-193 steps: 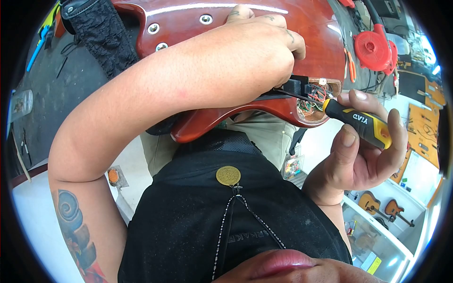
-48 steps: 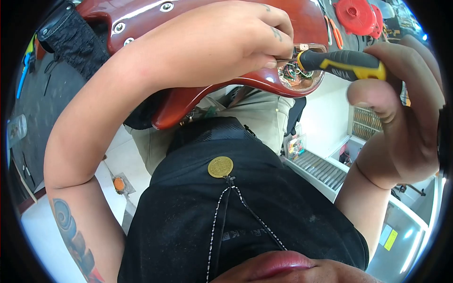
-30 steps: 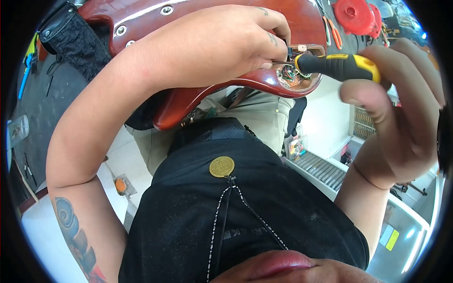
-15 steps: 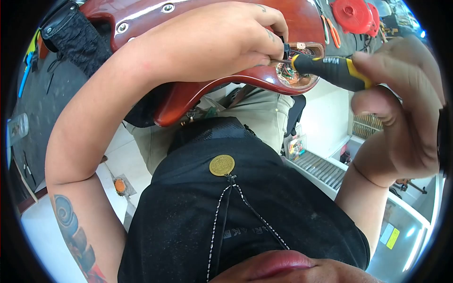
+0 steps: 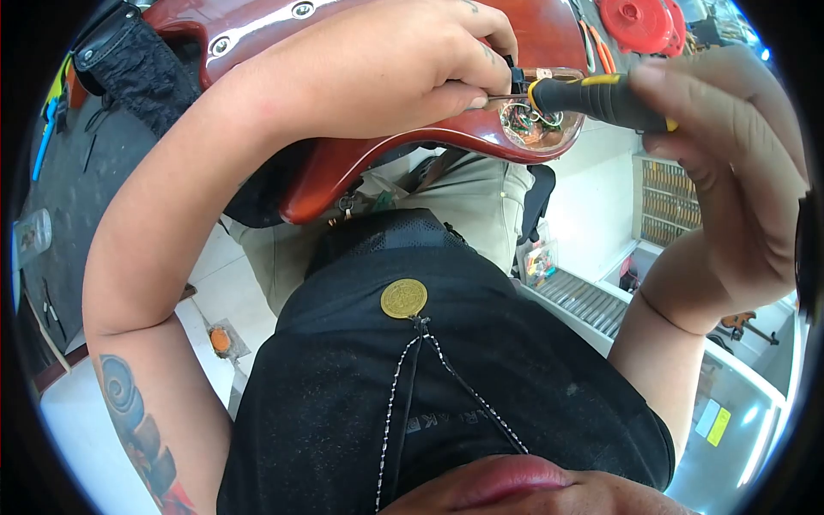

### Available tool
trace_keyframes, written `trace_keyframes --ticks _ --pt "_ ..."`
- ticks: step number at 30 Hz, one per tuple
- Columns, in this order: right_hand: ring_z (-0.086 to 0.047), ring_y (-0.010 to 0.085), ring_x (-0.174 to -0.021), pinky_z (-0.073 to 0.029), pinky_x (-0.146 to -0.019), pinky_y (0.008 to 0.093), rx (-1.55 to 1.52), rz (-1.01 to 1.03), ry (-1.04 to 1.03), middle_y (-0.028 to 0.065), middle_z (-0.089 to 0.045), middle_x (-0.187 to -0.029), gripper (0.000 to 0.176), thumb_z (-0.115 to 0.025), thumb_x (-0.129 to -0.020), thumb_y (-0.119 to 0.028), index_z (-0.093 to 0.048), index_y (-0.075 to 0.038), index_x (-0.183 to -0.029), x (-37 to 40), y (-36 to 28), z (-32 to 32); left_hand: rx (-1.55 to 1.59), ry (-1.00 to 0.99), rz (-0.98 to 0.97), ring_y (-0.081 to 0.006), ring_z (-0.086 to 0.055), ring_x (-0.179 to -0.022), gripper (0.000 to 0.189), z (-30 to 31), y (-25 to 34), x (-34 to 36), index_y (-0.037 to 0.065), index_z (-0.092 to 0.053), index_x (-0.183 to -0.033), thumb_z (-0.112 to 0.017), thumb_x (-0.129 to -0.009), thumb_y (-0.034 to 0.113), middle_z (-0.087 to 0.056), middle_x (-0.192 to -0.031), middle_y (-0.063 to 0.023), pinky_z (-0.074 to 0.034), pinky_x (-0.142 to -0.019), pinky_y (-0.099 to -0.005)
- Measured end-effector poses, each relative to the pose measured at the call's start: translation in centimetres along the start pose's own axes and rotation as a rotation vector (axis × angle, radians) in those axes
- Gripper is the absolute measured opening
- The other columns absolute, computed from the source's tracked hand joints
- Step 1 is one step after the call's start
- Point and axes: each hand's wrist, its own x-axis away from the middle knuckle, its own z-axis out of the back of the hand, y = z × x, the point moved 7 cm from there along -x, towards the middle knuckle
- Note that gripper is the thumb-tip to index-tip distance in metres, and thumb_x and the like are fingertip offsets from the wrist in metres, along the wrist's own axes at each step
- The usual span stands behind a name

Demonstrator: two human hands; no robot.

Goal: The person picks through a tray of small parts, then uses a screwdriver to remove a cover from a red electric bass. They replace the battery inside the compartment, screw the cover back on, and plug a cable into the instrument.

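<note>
A glossy red-brown guitar body (image 5: 378, 154) lies across the top of the view, its cavity (image 5: 534, 129) showing several coloured wires. My right hand (image 5: 730, 129) is closed round the black and yellow handle of a screwdriver (image 5: 592, 99). The shaft points left across the cavity and reaches the fingertips of my left hand (image 5: 455, 69). Those fingers are pressed together beside a small black part (image 5: 518, 81) at the cavity's edge; the left hand's exact hold is partly hidden.
Orange-handled pliers (image 5: 605, 51) and a red round container (image 5: 635, 24) lie beyond the guitar on the dark worktop (image 5: 69, 197). A black textured case (image 5: 142, 73) is at the upper left. Drawers with rows of small items (image 5: 669, 202) stand at the right.
My right hand and the screwdriver have shifted slightly up, and the handle has turned in the fingers. My left hand has barely moved. More of the cavity's wires shows.
</note>
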Motion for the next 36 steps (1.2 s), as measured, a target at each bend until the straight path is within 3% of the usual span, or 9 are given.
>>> trace_keyframes --ticks 7,10,16,20,24,25,28,30,36 --pt "-0.064 0.0193 -0.079 -0.047 -0.070 0.0280 0.102 -0.160 0.013 0.0099 -0.066 -0.087 0.048 -0.085 -0.063 -0.029 -0.069 0.007 -0.091 0.9 -0.2 0.5 -0.006 -0.019 -0.012 -0.0339 -0.065 -0.108 0.017 0.2 0.9 -0.2 -0.001 -0.075 -0.103 -0.066 -0.091 0.007 -0.066 -0.118 -0.0176 -0.052 -0.094 -0.0394" --pt "-0.065 0.0202 -0.080 -0.048 -0.070 0.0272 0.151 -0.025 -0.005 0.0116 -0.067 -0.089 0.042 -0.083 -0.065 -0.024 -0.071 0.008 -0.090 0.0 -1.0 0.6 -0.002 -0.020 -0.007 -0.0336 -0.065 -0.109 0.016 -0.4 -0.3 -0.1 -0.001 -0.075 -0.103 -0.066 -0.092 0.007 -0.067 -0.118 -0.0172 -0.052 -0.095 -0.0394" --pt "-0.067 0.0238 -0.080 -0.050 -0.070 0.0258 0.031 -0.045 -0.004 0.0156 -0.069 -0.086 0.032 -0.076 -0.068 -0.011 -0.074 0.009 -0.093 -0.3 -0.9 0.4 0.109 -0.029 0.027 -0.0324 -0.066 -0.105 0.015 0.0 -0.8 0.0 0.000 -0.075 -0.102 -0.065 -0.091 0.004 -0.067 -0.118 -0.0163 -0.053 -0.093 -0.0381" --pt "-0.063 0.0201 -0.074 -0.047 -0.065 0.0269 0.180 -0.021 -0.009 0.0106 -0.064 -0.080 0.037 -0.079 -0.068 -0.020 -0.073 0.008 -0.091 -0.7 -1.4 0.3 0.463 0.051 0.073 -0.0264 -0.067 -0.102 0.017 0.8 -2.7 0.6 0.001 -0.074 -0.102 -0.066 -0.088 -0.003 -0.067 -0.117 -0.0131 -0.053 -0.091 -0.0348" --pt "-0.061 0.0196 -0.072 -0.046 -0.066 0.0279 0.157 -0.120 -0.044 0.0092 -0.062 -0.078 0.044 -0.080 -0.067 -0.030 -0.073 0.007 -0.091 -0.4 -0.9 0.1 0.427 0.032 0.146 -0.0224 -0.067 -0.102 0.014 2.1 0.1 0.3 0.002 -0.072 -0.102 -0.072 -0.088 0.000 -0.067 -0.116 -0.0107 -0.053 -0.091 -0.0332" --pt "-0.062 0.0198 -0.073 -0.046 -0.067 0.0280 0.165 -0.164 -0.010 0.0094 -0.062 -0.079 0.046 -0.080 -0.066 -0.032 -0.072 0.006 -0.090 -0.4 -0.7 0.0 0.552 0.080 0.013 -0.0227 -0.066 -0.100 0.015 1.2 -1.0 -0.3 0.001 -0.072 -0.102 -0.076 -0.087 0.003 -0.067 -0.115 -0.0103 -0.053 -0.090 -0.0329" --pt "-0.062 0.0197 -0.074 -0.046 -0.067 0.0278 0.174 -0.172 -0.007 0.0099 -0.063 -0.080 0.048 -0.079 -0.067 -0.035 -0.072 0.006 -0.091 0.0 -0.4 0.2 0.483 0.062 -0.005 -0.0231 -0.066 -0.099 0.018 1.2 -0.6 -0.4 0.001 -0.072 -0.102 -0.079 -0.086 0.007 -0.066 -0.114 -0.0097 -0.052 -0.088 -0.0334" --pt "-0.063 0.0194 -0.075 -0.046 -0.067 0.0275 0.170 -0.133 -0.045 0.0103 -0.064 -0.081 0.048 -0.079 -0.068 -0.035 -0.073 0.006 -0.092 -0.4 -0.4 0.1 0.419 0.091 0.145 -0.0237 -0.065 -0.098 0.019 1.1 0.1 -0.5 0.001 -0.073 -0.101 -0.080 -0.086 0.010 -0.065 -0.113 -0.0096 -0.052 -0.086 -0.0340" --pt "-0.065 0.0225 -0.078 -0.050 -0.069 0.0298 0.117 0.004 -0.100 0.0134 -0.066 -0.084 0.042 -0.074 -0.072 -0.025 -0.074 0.008 -0.097 -0.8 -0.5 0.0 0.221 0.203 -0.008 -0.0259 -0.065 -0.097 0.017 1.3 0.2 0.1 0.001 -0.074 -0.099 -0.080 -0.086 0.010 -0.065 -0.114 -0.0109 -0.052 -0.086 -0.0350"
